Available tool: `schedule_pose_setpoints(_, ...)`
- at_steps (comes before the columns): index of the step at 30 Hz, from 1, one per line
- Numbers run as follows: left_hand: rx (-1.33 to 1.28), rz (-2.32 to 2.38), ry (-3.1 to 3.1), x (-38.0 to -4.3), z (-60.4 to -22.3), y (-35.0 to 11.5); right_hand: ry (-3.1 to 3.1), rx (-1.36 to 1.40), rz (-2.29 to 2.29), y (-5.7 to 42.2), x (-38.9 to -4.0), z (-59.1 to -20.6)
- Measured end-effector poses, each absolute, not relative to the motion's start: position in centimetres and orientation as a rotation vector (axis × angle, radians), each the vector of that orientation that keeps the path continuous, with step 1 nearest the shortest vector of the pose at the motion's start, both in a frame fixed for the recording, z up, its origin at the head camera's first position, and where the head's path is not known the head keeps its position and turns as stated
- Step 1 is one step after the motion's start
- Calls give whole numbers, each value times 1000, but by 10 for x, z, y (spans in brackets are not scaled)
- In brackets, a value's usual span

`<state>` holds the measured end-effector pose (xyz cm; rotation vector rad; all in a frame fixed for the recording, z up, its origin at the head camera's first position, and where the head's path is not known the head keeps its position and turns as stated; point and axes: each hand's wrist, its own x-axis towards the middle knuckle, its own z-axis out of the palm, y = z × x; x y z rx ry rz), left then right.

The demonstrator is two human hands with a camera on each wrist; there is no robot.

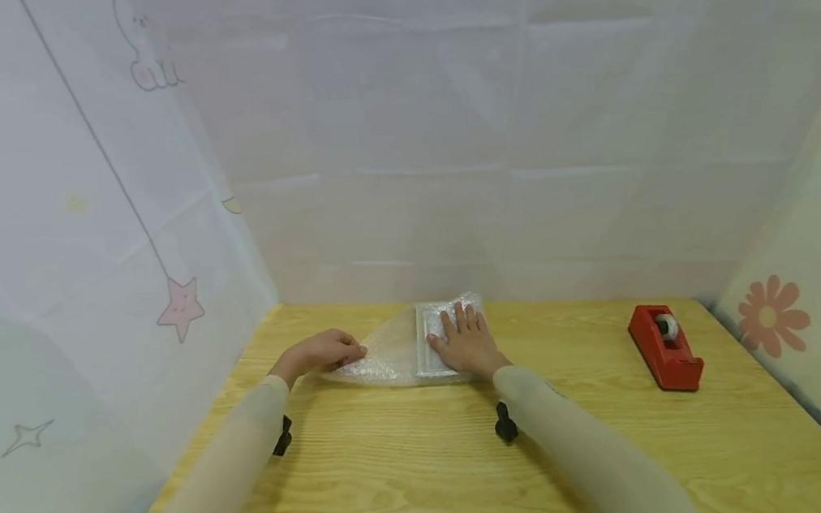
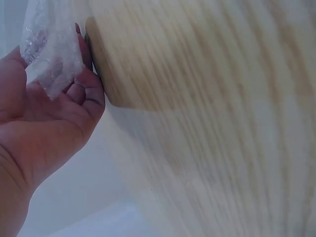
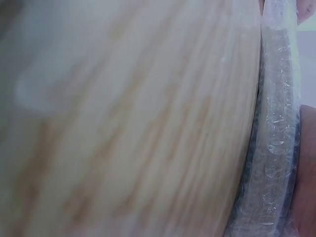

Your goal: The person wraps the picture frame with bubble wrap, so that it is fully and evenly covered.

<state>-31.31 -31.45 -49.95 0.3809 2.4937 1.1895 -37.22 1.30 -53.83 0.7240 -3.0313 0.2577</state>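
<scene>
A sheet of clear bubble wrap [image 1: 385, 361] lies near the back of the wooden table, around a flat white rectangular frame [image 1: 422, 347]. My left hand [image 1: 325, 349] grips the wrap's left end with curled fingers; the left wrist view shows the crinkled plastic [image 2: 57, 59] between thumb and fingers. With fingers spread straight, my right hand [image 1: 466, 344] presses down on the frame. Plastic covers the frame's side [image 3: 271, 138] in the right wrist view, where only a bit of the right hand [image 3: 306, 168] shows. Part of the frame is hidden beneath the right hand.
A red tape dispenser [image 1: 664, 355] with a roll of clear tape [image 1: 668, 326] stands on the right of the table [image 1: 399, 461]. Printed white sheets [image 1: 385, 128] hang behind the table and at both sides. Black mounts [image 1: 506, 422] sit below both wrists.
</scene>
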Motion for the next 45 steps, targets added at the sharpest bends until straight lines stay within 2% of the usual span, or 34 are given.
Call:
schedule_pose_setpoints(15,286,1251,2397,-303,-490,-320,-3034,749,250,14,-372,-535)
schedule_pose_setpoints(24,175,1639,2254,-299,-485,-304,-3051,748,253,14,-375,-537)
schedule_pose_setpoints(34,175,2138,1865,-299,-477,-265,-3047,736,254,14,-371,-535)
schedule_pose_setpoints(45,177,2407,1555,-301,-473,-214,-3029,729,265,14,-372,-538)
